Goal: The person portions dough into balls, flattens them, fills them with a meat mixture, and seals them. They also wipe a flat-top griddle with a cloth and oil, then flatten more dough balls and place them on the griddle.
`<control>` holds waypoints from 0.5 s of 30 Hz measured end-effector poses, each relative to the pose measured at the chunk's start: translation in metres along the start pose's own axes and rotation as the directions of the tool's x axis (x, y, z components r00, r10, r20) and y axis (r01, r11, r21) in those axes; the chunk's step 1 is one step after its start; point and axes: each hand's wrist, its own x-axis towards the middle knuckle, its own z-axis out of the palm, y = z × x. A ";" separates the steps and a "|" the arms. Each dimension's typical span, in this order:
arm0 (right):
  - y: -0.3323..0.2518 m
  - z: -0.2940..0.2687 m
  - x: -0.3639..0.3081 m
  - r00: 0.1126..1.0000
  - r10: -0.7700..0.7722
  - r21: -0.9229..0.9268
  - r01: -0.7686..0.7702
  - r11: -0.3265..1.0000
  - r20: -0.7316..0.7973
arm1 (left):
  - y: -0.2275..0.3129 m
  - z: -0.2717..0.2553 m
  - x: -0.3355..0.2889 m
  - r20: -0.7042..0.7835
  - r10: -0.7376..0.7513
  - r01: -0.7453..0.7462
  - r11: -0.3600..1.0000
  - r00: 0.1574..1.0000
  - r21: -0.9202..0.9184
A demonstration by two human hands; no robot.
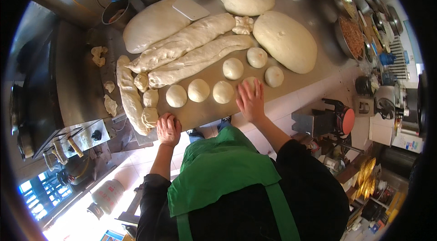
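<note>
My right hand (250,102) cups a small round dough ball (250,82) near the front edge of the metal table, fingers curved over it. At the table's front left, my left hand (168,130) is curled palm down beside a dough lump (149,117); whatever lies under it is hidden. Several smooth dough balls sit between and around my hands, among them one ball (223,92) just left of my right hand and another ball (274,77) to its right. Long dough rolls (200,59) lie behind them, and one more roll (129,95) runs along the left edge.
Large dough masses (285,41) rest farther back. A white scraper (190,8) lies on one. Metal bowls of fillings (350,36) line the far and right sides. Dough scraps (110,104) lie at the left, beside a dark stove-like unit (36,91). A stool-like object (314,120) stands right.
</note>
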 end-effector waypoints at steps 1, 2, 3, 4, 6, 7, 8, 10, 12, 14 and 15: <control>-0.004 -0.002 -0.002 0.994 -0.106 -0.052 0.106 0.993 -0.009 | 0.000 0.000 0.001 -0.016 0.005 -0.005 1.000 1.000 0.001; -0.006 -0.003 -0.002 0.982 -0.166 0.131 0.177 0.975 -0.090 | 0.001 -0.001 0.001 -0.021 0.005 -0.005 1.000 1.000 -0.006; -0.009 -0.002 0.003 0.993 -0.092 0.210 0.106 0.972 -0.078 | 0.002 -0.001 0.001 -0.010 -0.006 0.006 1.000 1.000 -0.018; -0.010 0.000 0.011 0.995 -0.033 0.283 0.060 0.957 -0.099 | 0.003 -0.002 0.001 -0.019 -0.004 0.004 1.000 1.000 -0.019; -0.004 0.004 0.038 0.984 0.117 0.435 -0.048 0.899 -0.133 | 0.005 -0.003 0.002 -0.057 0.014 -0.014 1.000 0.998 -0.003; -0.004 0.016 0.063 0.985 0.138 0.389 -0.086 0.917 -0.107 | 0.006 -0.003 0.003 -0.061 0.011 -0.011 1.000 0.998 -0.003; -0.006 0.028 0.087 0.981 0.178 0.347 -0.142 0.927 -0.074 | 0.006 -0.004 0.004 -0.066 0.014 -0.014 1.000 0.998 -0.010; -0.012 0.036 0.100 0.993 0.115 0.177 -0.112 0.978 -0.005 | 0.007 -0.005 0.005 -0.074 0.024 -0.024 1.000 0.997 -0.002; -0.014 0.037 0.101 0.987 -0.107 -0.052 0.114 0.992 0.119 | 0.006 -0.006 0.008 -0.085 0.033 -0.032 0.999 0.996 0.009; -0.010 0.027 0.082 0.975 -0.163 0.043 0.158 0.986 0.151 | 0.006 -0.006 0.008 -0.088 0.039 -0.039 0.999 0.995 0.001; -0.003 0.018 0.070 0.967 -0.223 0.112 0.210 0.971 0.126 | 0.006 -0.006 0.007 -0.098 0.051 -0.052 0.999 0.994 -0.013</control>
